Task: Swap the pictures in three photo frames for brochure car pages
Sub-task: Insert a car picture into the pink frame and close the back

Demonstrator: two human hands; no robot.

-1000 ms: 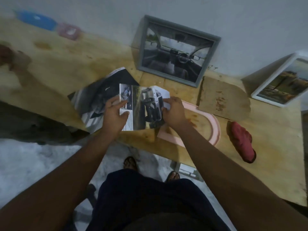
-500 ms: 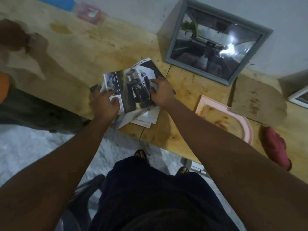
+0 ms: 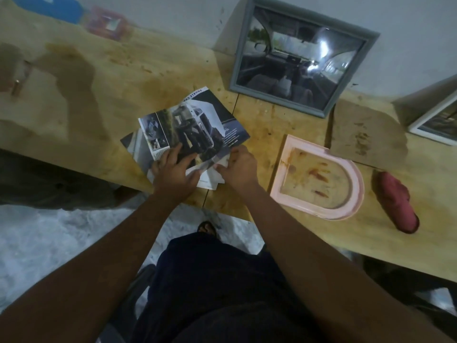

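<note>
Head view: left hand (image 3: 173, 172) presses flat, fingers spread, on the brochure (image 3: 195, 125); right hand (image 3: 239, 169) pinches its near edge. I'd pin it firmly and pull one page free slowly. The pink frame (image 3: 358, 186) lies at 3 o'clock.

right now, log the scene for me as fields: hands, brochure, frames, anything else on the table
left hand: fingers flat, pressing on the brochure
right hand: pinches the brochure's near edge
brochure: open on the table, car page up
grey frame: leans on wall, holds car-interior picture
pink frame: flat on table, no picture
white frame: right edge, partly out of view
other: red cloth right of pink frame
</note>
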